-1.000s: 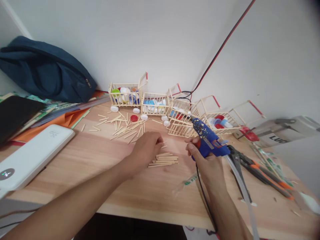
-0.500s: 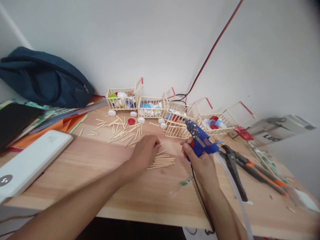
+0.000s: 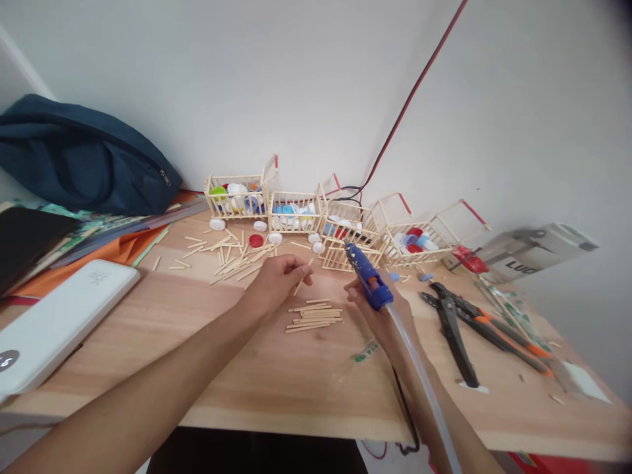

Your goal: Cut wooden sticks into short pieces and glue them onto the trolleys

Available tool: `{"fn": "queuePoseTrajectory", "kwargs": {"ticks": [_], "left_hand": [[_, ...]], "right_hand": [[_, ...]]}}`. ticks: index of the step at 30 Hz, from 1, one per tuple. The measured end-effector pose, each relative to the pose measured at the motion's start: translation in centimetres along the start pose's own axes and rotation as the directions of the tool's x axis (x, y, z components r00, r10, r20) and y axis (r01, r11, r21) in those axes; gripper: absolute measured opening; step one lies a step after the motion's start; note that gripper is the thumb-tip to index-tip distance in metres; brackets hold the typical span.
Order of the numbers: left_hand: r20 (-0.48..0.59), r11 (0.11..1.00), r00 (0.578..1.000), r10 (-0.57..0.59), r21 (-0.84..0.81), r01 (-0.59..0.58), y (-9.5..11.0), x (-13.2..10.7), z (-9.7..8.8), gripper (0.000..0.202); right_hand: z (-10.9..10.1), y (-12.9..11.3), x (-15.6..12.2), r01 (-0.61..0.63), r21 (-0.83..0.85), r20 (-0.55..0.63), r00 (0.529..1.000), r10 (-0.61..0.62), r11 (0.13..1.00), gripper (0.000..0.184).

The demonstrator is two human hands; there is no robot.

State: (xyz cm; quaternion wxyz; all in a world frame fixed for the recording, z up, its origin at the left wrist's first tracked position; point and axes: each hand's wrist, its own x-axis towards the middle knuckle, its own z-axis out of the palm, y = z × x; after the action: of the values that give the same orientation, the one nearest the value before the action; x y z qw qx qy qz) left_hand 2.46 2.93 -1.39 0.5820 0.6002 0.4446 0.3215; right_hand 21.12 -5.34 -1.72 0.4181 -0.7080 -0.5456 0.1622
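Observation:
My left hand (image 3: 279, 280) is closed in a pinch on a thin wooden stick (image 3: 302, 278), held slantwise above the table. Just below it lies a small pile of similar sticks (image 3: 316, 317), roughly side by side. In my right hand (image 3: 382, 316) is a blue hot glue gun (image 3: 365, 273), its nozzle pointing away from me toward the small stick-built carts. A long clear glue stick (image 3: 419, 375) trails from its back end, over my wrist. My right fingers are partly hidden behind the gun.
Small stick carts (image 3: 296, 212) filled with bottle caps line the wall. Loose sticks (image 3: 237, 260) and a red cap (image 3: 255, 241) lie before them. Pliers (image 3: 454, 336) are at right; a white power bank (image 3: 74, 322), orange paper (image 3: 116, 253) and blue bag (image 3: 89, 158) at left.
My left hand has lifted away from the pile with a stick between its fingers. My right hand has turned the glue gun so its back end now faces me.

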Motion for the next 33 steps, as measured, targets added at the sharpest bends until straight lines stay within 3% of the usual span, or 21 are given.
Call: {"fn": "queuePoseTrajectory", "kwargs": {"ticks": [5, 8, 12, 17, 23, 26, 29, 31, 33], "left_hand": [[0.031, 0.997, 0.998, 0.051, 0.053, -0.052, -0.2, 0.2, -0.4, 0.025], [0.027, 0.999, 0.999, 0.044, 0.029, -0.044, -0.1, 0.3, -0.4, 0.026], [0.022, 0.998, 0.999, 0.042, -0.047, -0.041, 0.2, 0.2, -0.3, 0.025], [0.066, 0.978, 0.998, 0.006, -0.210, 0.008, 0.5, -0.2, -0.2, 0.027], [0.071, 0.953, 0.997, 0.020, -0.303, 0.002, 0.2, -0.1, -0.5, 0.027], [0.054, 0.951, 0.998, 0.036, -0.309, -0.018, 0.2, 0.0, -0.7, 0.027], [0.042, 0.954, 0.998, 0.048, -0.299, -0.034, 0.3, 0.0, -0.7, 0.027], [0.039, 0.952, 0.998, 0.054, -0.302, -0.040, 0.3, 0.0, -0.8, 0.027], [0.031, 0.950, 0.998, 0.054, -0.311, -0.042, 0.3, 0.0, -0.8, 0.027]], "right_hand": [[-4.0, 0.1, -0.8, 0.120, -0.327, 0.125, 0.989, -0.083, 0.937, 0.022], [-7.0, 2.1, -1.1, 0.173, -0.427, 0.176, 0.979, -0.106, 0.888, 0.033], [-9.9, 5.5, -1.2, 0.166, -0.496, 0.213, 0.975, -0.066, 0.852, 0.034], [-10.1, 8.4, -1.3, 0.193, -0.557, 0.276, 0.960, -0.039, 0.807, 0.037], [-11.0, 9.4, -1.3, 0.263, -0.605, 0.367, 0.930, -0.031, 0.752, 0.045], [-12.1, 8.4, -0.9, 0.316, -0.631, 0.391, 0.918, -0.061, 0.709, 0.047], [-11.3, 4.8, -0.1, 0.359, -0.632, 0.297, 0.931, -0.213, 0.686, 0.035], [-9.0, 1.5, 0.5, 0.461, -0.537, 0.312, 0.887, -0.341, 0.706, 0.027], [-5.8, -1.4, 1.1, 0.598, -0.372, 0.425, 0.789, -0.443, 0.710, 0.022]]}}
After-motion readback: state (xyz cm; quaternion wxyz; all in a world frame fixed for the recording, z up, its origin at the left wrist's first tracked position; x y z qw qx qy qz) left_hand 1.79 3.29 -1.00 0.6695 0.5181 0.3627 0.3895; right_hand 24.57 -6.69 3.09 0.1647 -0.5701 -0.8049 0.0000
